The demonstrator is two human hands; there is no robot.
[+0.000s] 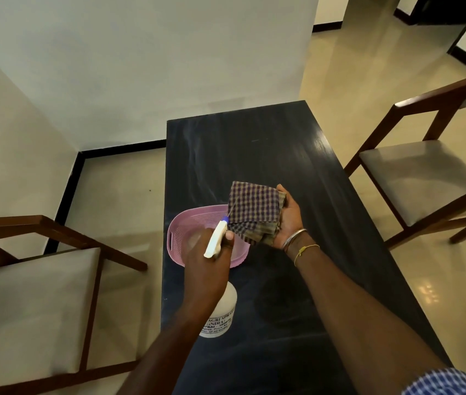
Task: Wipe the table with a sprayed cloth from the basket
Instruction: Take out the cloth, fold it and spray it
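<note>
My right hand (288,218) holds a folded checked cloth (254,210), purple and brown, up above the dark table (297,155). My left hand (206,260) grips a white spray bottle (220,312) by its neck. The bottle's nozzle (224,220) has a blue tip and points at the cloth from a few centimetres away. Beneath both hands, a pink plastic basket (176,232) sits near the table's left edge, partly hidden by my left hand; what shows of its inside looks empty.
A wooden chair with a pale cushion (35,306) stands left of the table. Another chair (422,172) stands to the right. The table's far end butts against a white wall (169,67).
</note>
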